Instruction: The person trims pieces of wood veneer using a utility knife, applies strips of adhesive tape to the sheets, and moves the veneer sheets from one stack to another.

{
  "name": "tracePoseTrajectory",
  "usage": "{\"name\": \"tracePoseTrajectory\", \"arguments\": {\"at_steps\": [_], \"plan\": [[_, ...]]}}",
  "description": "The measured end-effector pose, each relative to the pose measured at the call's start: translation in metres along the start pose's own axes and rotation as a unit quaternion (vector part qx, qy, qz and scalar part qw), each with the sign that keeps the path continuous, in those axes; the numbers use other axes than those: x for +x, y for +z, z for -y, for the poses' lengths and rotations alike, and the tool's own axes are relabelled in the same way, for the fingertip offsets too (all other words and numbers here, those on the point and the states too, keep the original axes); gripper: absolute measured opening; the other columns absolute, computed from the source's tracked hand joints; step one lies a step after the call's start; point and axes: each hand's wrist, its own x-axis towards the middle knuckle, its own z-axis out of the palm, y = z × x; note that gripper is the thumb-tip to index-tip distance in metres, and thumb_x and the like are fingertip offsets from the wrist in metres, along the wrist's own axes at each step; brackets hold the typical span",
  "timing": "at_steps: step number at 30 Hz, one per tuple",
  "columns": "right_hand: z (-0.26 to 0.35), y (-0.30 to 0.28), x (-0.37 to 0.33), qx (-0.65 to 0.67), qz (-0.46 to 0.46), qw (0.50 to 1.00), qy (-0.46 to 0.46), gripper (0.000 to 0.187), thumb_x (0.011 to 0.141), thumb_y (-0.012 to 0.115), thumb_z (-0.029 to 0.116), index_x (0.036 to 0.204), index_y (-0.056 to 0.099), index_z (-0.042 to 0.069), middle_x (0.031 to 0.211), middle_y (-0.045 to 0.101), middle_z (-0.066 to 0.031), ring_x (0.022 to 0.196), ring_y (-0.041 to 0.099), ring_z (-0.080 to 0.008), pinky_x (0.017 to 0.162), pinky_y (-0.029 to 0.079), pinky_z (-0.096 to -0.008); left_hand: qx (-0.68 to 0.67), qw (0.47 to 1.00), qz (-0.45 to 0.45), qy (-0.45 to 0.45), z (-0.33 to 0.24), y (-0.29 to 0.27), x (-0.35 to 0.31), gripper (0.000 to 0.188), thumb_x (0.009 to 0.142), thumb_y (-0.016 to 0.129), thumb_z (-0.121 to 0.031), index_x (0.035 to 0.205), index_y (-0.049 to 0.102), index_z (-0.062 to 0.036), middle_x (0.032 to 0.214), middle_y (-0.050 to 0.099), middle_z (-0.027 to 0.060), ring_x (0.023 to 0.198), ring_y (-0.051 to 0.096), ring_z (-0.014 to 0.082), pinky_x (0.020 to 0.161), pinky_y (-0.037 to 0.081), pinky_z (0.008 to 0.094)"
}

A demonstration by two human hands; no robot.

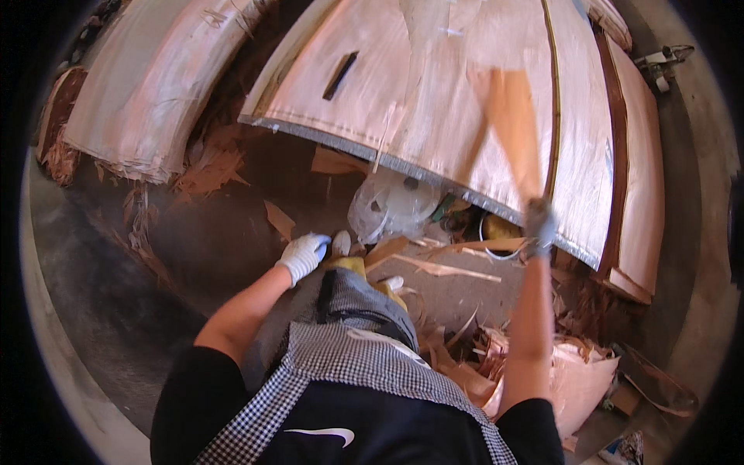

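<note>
My right hand [540,227], in a dark grey glove, grips the narrow end of an orange-brown wood veneer strip [513,128]. The strip widens away from the hand and is smeared by motion. It is over the near part of a broad stack of pale veneer sheets [465,85]; whether it touches the top sheet I cannot tell. Low on the left, my left hand [304,256] wears a white glove with blue fingertips. It holds nothing I can see, and its fingers are loosely bent and slightly apart. A dark flat bar [340,75] lies on the stack.
Another veneer stack [143,85] stands at the left. Under the main stack's near edge are a clear plastic bag [387,203] and a round bucket [500,232]. Wood strips [446,268] litter the floor by my feet. A bundle of scraps [570,380] sits at lower right.
</note>
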Motion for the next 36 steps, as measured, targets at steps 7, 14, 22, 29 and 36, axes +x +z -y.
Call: {"name": "tracePoseTrajectory", "arguments": {"at_steps": [7,14,22,29,36], "plan": [[0.057,-0.048,0.008,0.053,-0.150,0.986,-0.050,0.046,0.081,0.070,0.010,0.126,0.055,0.008,0.117,0.062,-0.0138,0.113,0.056,-0.0321,0.099,0.046,-0.0408,0.029,0.980,0.195,0.038,-0.014,0.064,0.102,0.032,0.089,0.053,-0.030,0.108,0.068,-0.0097,0.114,0.064,0.0154,0.110,0.057,0.0352,0.091,0.047,0.0417],[0.085,0.041,-0.180,0.109,0.161,0.979,-0.068,0.021,0.080,0.064,0.004,0.101,0.065,0.003,0.095,0.064,-0.0151,0.082,0.063,-0.0293,0.071,0.051,-0.0365,0.006,0.979,0.199,0.028,-0.024,0.123,0.130,0.032,0.089,0.054,-0.036,0.105,0.070,-0.0138,0.106,0.067,0.0182,0.105,0.061,0.0327,0.092,0.047,0.0420],[0.095,0.070,-0.158,0.393,0.608,0.634,0.273,0.031,0.096,0.057,0.035,0.103,0.061,0.005,0.073,0.060,0.0000,0.044,0.046,-0.0075,0.040,0.034,-0.0221,-0.105,0.880,0.274,0.373,-0.117,0.067,0.034,0.023,0.088,0.054,-0.023,0.094,0.067,-0.0058,0.090,0.067,0.0191,0.081,0.066,0.0361,0.076,0.052,0.0463],[0.067,0.009,-0.122,0.422,0.528,0.686,0.270,0.017,0.095,0.058,0.019,0.100,0.062,0.003,0.076,0.063,-0.0038,0.062,0.062,-0.0125,0.051,0.051,-0.0256,0.028,0.965,0.113,0.235,-0.165,0.076,0.072,0.052,0.084,0.068,-0.027,0.132,0.055,-0.0131,0.117,0.064,0.0130,0.113,0.058,0.0277,0.095,0.045,0.0428],[0.050,-0.031,-0.146,0.496,0.501,0.654,0.275,0.020,0.091,0.063,0.015,0.104,0.063,-0.001,0.079,0.066,-0.0046,0.062,0.062,-0.0107,0.052,0.048,-0.0230,-0.753,0.599,0.259,-0.086,-0.218,0.082,0.124,0.022,0.094,0.058,-0.011,0.106,0.064,0.0058,0.104,0.068,0.0137,0.095,0.065,0.0282,0.091,0.055,0.0391]]}}
